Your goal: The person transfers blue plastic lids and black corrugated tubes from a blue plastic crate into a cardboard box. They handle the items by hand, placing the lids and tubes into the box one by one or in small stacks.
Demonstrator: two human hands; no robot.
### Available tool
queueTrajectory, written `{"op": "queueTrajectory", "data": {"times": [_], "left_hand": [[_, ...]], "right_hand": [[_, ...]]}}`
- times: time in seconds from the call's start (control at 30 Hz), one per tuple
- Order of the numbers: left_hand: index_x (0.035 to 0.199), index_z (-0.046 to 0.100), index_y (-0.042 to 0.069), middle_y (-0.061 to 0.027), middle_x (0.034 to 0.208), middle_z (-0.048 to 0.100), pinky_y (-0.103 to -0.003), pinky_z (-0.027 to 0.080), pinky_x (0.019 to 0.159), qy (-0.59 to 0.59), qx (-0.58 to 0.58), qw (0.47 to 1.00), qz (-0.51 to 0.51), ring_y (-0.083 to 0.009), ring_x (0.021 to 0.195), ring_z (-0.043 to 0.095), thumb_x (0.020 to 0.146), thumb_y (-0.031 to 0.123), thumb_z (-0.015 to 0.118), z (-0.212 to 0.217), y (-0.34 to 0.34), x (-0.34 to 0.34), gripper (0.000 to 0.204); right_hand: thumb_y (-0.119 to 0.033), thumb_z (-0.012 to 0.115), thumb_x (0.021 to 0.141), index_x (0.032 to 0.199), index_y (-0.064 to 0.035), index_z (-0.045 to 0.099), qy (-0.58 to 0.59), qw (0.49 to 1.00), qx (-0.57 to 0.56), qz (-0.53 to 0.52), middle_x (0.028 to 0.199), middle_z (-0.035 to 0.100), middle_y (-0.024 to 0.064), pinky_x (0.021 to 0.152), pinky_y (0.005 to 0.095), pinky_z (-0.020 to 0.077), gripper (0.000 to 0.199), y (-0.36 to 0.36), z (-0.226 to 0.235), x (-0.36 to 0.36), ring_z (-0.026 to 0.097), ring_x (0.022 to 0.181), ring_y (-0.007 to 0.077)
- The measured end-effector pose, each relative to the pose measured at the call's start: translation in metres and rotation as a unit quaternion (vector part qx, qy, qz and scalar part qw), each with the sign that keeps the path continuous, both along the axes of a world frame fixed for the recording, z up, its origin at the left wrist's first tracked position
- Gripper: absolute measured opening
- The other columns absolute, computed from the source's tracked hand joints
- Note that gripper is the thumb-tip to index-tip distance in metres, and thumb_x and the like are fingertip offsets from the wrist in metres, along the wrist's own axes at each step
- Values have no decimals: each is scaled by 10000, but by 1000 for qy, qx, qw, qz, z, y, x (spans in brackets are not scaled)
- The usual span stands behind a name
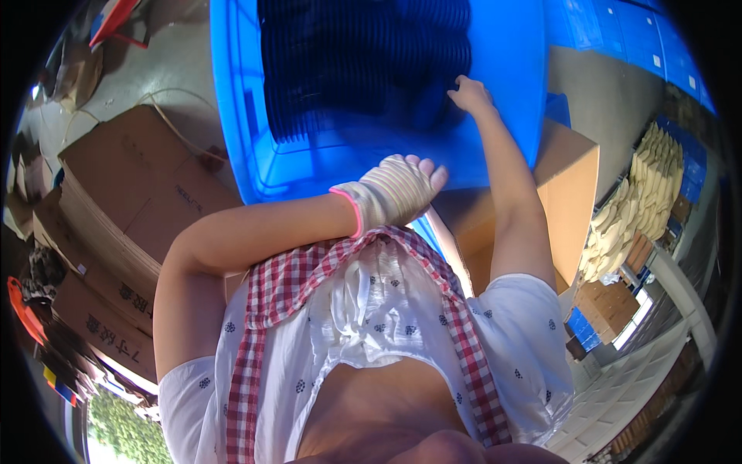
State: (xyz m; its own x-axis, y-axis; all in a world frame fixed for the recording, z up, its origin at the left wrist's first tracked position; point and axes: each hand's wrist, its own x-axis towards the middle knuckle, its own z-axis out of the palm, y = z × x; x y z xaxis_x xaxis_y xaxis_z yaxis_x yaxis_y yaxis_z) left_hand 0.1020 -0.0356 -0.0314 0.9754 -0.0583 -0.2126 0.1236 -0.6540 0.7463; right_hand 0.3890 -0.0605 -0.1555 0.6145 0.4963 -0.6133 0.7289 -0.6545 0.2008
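Observation:
A blue plastic tub (pixel 506 46) stands before me, holding rows of thin, black, round-edged pieces (pixel 363 62) stacked closely together. My right hand (pixel 471 94) is bare and reaches into the tub at the right edge of the black stacks. Its thumb and finger are apart, and nothing shows between them. Bent across my body, my left hand (pixel 398 185) wears a pale striped fingerless glove with a pink cuff. It is closed at the tub's near edge, fingertips curled together. Its palm is hidden, so what it may hold cannot be made out.
Flattened brown cartons (pixel 147 182) are stacked at the left. An open cardboard box (pixel 568 193) sits beside the tub's near right corner. Farther right lies a pile of cream-coloured bundles (pixel 638 193). Blue bins (pixel 634 35) line the far right, and a red thing (pixel 116 19) stands far left.

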Motion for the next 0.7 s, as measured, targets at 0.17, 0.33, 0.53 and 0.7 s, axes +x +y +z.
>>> {"op": "queueTrajectory", "data": {"times": [0.17, 0.33, 0.53, 0.7], "left_hand": [[1274, 431, 76, -149, 1121, 562, -421, 495, 843, 53, -36, 996, -62, -317, 1035, 586, 841, 278, 640, 3, 13, 10, 522], [1256, 455, 85, -151, 1114, 571, -424, 507, 824, 69, -58, 992, -83, -313, 1024, 595, 842, 292, 645, 1, 21, 15, 501], [1248, 473, 88, -153, 1117, 578, -428, 513, 820, 74, -68, 991, -92, -314, 1026, 597, 833, 298, 647, -2, 27, 16, 497], [1255, 471, 89, -154, 1128, 573, -427, 511, 825, 79, -71, 991, -86, -314, 1030, 594, 831, 304, 649, -3, 26, 15, 508]], "right_hand": [[-390, 570, 881, 1248, -162, 573, -19, 995, -91, -25, 1260, 591, 94, 953, 424, 457, 432, 21, 16, -20, 538, 1198, 285], [-333, 570, 871, 1220, -191, 603, -25, 992, -116, -45, 1266, 589, 78, 949, 413, 467, 378, 25, 6, -11, 549, 1188, 274], [-374, 632, 849, 1163, -159, 647, -42, 989, -131, -61, 1247, 604, 101, 939, 400, 480, 381, 40, 5, -24, 566, 1167, 284], [-364, 650, 849, 1143, -147, 659, -18, 990, -134, -47, 1233, 610, 114, 936, 399, 484, 365, 28, 1, -11, 573, 1155, 292]]}}
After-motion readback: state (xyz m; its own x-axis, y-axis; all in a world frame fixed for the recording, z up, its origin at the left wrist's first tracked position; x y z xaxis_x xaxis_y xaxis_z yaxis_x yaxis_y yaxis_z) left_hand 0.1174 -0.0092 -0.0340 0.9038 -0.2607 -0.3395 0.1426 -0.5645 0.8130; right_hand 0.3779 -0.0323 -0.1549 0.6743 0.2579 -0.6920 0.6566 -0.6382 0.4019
